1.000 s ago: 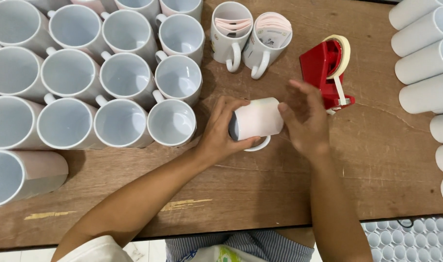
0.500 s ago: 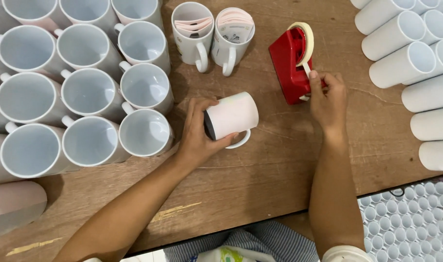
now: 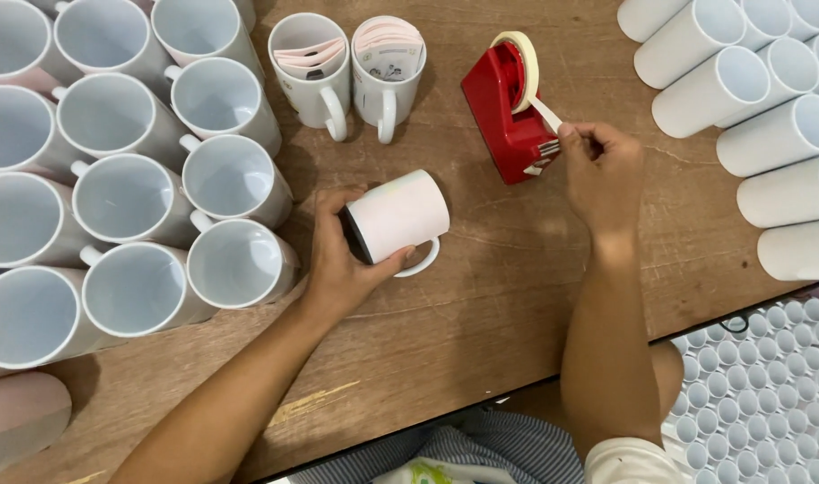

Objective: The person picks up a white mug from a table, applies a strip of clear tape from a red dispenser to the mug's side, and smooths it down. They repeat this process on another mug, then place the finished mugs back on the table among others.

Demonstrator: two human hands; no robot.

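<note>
Nearest you, the edge of the wooden worktop (image 3: 481, 341) runs across the view, with your two forearms reaching over it. Take the red tape holder (image 3: 508, 116) as the landmark. Down and to the left of it, your left hand (image 3: 342, 260) is closed around a white mug (image 3: 396, 217) lying on its side on the worktop, a pale sheet wrapped round its body, its handle facing you and touching the wood. Your thumb sits on the near side, your fingers curl over the dark open end.

Just to the right of the tape holder, your right hand (image 3: 602, 166) is pinched shut on the free end of the tape strip (image 3: 546, 112), thumb and forefinger together, the strip running up to the roll on top of the holder.

Just beyond the tape holder to its left, two upright mugs (image 3: 346, 67) stand side by side, each with rolled paper sheets inside. Far left of the holder, empty white mugs (image 3: 122, 188) stand packed in rows, open ends up. Far right of it, more white mugs (image 3: 750, 99) lie stacked on their sides.
</note>
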